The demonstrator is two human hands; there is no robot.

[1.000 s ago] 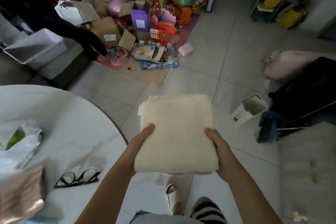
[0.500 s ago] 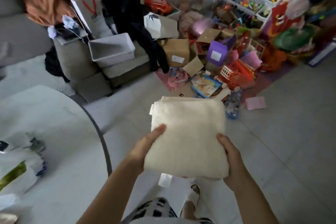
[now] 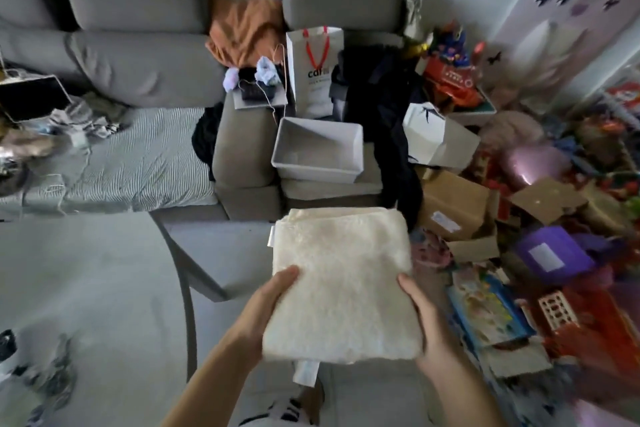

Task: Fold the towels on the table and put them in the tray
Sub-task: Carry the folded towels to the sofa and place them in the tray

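I have the folded towel (image 3: 341, 288) held flat in the air, my left hand (image 3: 266, 308) and right hand (image 3: 420, 312) clamped on its two near corners, thumbs on top and the other fingers hidden underneath. Only the near edge is gripped, so I judge the far half could sag or the layers slide open if I tip it forward. To my near left the round tabletop (image 3: 104, 288) ends in a dark curved rim that my left elbow could catch. The floor straight ahead looks open, but boxes and toys (image 3: 519, 270) crowd the right. Farther off, the tray (image 3: 318, 151) sits empty on the sofa seat (image 3: 367, 180), a white paper bag (image 3: 313, 69) just behind it and dark clothing at its right, so I should lower the towel straight in
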